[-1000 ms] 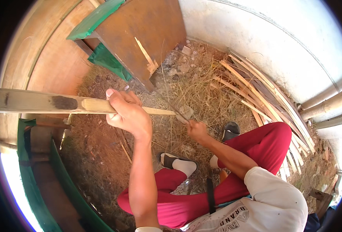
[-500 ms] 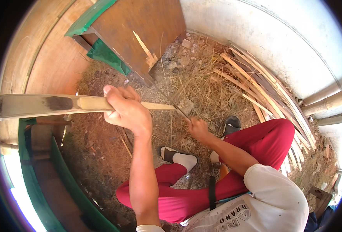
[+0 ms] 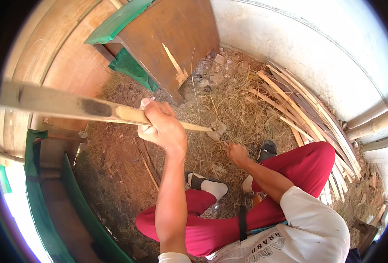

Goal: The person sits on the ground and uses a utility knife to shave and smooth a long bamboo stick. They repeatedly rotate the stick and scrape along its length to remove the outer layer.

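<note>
My left hand is closed round a long pale bamboo strip with a dark patch. The strip runs in from the left, tilting down to the right. Its shaved, tapered end sticks out past my fist. To the right of that tip, my right hand is closed in a fist, gripping a long thin knife. The knife's blade hardly shows at this moment, as it is seen end-on or smeared.
Cut wooden strips lie in a pile along the pale wall on the right. A brown wooden cabinet with green cloth stands ahead. Dry straw litters the dirt ground. A green-edged frame is at the left. My bent legs are below.
The bamboo strip's far left end has swung up, so the strip now slopes down to the right. My right hand has moved slightly right and down; the knife blade has left the strip's tip.
</note>
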Demonstrator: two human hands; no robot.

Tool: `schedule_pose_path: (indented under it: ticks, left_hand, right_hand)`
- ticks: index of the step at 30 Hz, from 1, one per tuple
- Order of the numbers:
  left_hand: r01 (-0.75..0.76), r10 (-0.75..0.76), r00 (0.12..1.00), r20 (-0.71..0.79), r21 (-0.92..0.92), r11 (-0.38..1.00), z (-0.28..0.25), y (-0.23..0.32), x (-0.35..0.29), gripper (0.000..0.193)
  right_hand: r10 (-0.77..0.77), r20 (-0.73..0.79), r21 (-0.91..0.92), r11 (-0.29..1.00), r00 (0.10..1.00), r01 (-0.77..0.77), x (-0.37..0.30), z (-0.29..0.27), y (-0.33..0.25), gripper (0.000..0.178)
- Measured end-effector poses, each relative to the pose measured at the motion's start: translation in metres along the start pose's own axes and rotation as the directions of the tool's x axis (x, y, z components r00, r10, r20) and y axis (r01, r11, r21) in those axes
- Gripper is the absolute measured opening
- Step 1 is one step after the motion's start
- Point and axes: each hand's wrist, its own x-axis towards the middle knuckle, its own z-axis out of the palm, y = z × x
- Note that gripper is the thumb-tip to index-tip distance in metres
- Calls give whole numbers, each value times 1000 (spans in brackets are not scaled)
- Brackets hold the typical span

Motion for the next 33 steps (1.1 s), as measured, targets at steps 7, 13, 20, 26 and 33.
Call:
schedule_pose_path:
  ticks: [7,13,20,26,33]
  left_hand:
    - [46,-45,999,-24,25,999,-13,-2,5,45]
    - [6,-6,1000,-27,-12,1000,-11,2,2,44]
    - [44,-43,999,-22,31,999,-15,-7,5,42]
    - [13,-13,999,-39,-16,1000,-16,1,7,42]
    - [6,-5,998,-57,21,1000,-17,-5,9,44]
  right_hand:
    - [-119,-119,122,984,986,133,-2,-30,-60,42]
    - [-22,6,-19,1000,1000,22,-11,-10,-3,37]
    - [-36,15,103,994,999,34,-11,-33,-55,42]
    - [-8,6,-54,998,1000,8,-16,-7,-7,39]
    - [60,107,185,980,992,-79,-7,-61,-87,42]
